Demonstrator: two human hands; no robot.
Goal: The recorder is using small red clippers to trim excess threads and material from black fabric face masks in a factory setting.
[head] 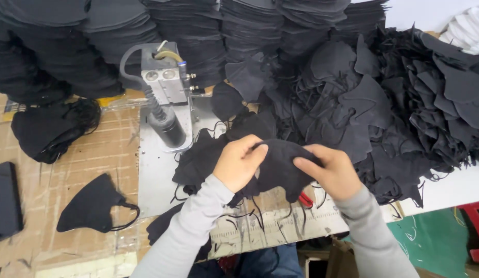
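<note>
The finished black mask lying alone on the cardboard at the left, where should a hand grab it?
Take the black mask by its ear loop, coming from its right. The loop sticks out clear of the cloth there, while the body lies flat on the cardboard, hard to pinch.

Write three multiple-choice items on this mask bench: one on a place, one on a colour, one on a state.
1. Where does the single finished mask lie?
A. on the cardboard left of the metal plate
B. on top of the press
C. on the white stack at the top right

2. What colour is the piece held in both hands?
A. white
B. black
C. red

3. How is that piece held?
A. lying flat, untouched
B. pinched by the left hand only
C. gripped by the left hand and the right hand above the plate

Answers:
1 A, it rests alone on the brown cardboard beside the plate's left edge.
2 B, it is as dark as the loose pile behind it.
3 C, fingers of both hands close on it.
</note>
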